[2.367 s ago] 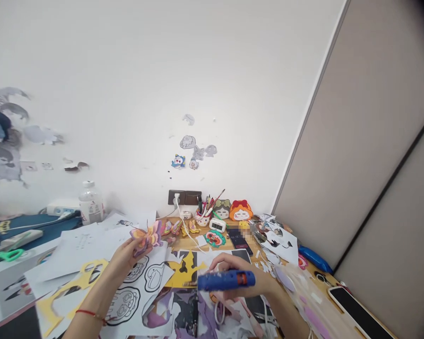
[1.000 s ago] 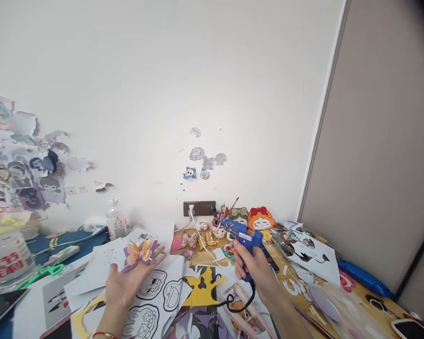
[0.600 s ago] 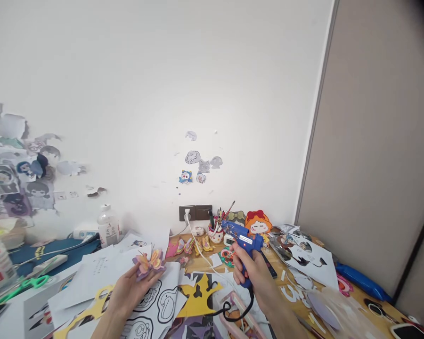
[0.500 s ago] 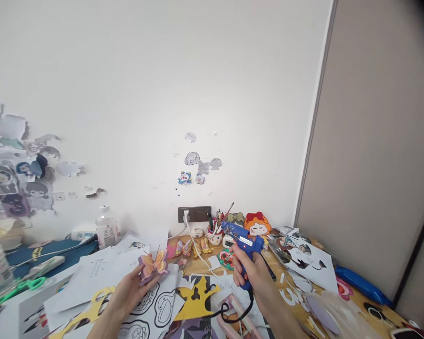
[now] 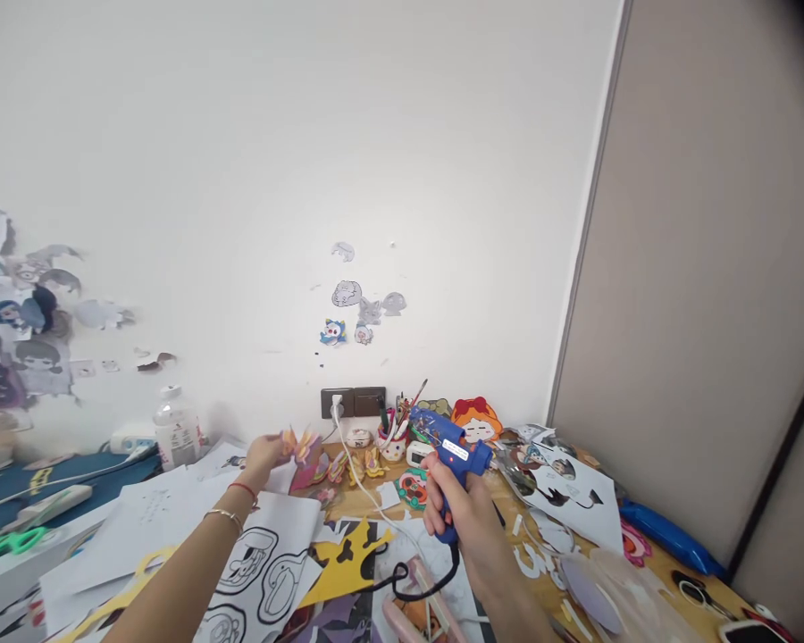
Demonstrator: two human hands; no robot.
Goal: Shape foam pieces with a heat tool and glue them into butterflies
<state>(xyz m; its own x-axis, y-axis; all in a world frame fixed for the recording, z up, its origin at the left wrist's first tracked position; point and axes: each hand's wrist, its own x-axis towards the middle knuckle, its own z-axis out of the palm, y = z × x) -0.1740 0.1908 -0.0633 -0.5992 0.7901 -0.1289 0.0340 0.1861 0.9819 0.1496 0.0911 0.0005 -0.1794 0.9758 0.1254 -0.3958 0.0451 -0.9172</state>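
Note:
My left hand (image 5: pixel 263 453) is stretched far forward over the desk, pinching a layered paper butterfly (image 5: pixel 299 444) in orange, pink and purple near the back of the table. Just right of it several more paper butterflies (image 5: pixel 354 464) lie in a row. My right hand (image 5: pixel 456 500) grips the handle of a blue hot glue gun (image 5: pixel 448 444), nozzle pointing up and left toward the pen cup (image 5: pixel 392 444). Its black cord (image 5: pixel 415 580) loops down across the papers.
The wooden desk (image 5: pixel 649 572) is strewn with cut paper, line-drawing sheets (image 5: pixel 255 563) and a yellow cutout (image 5: pixel 348 554). A white bottle (image 5: pixel 172 429) and green scissors (image 5: pixel 6 542) sit left. A wall socket (image 5: pixel 352 401), cartoon figures (image 5: pixel 475 415) and a phone (image 5: pixel 754 632) are also present.
My left hand has reached forward with the butterfly from over the line drawings toward the row of butterflies at the back. The glue gun stays upright in my right hand, shifted slightly left.

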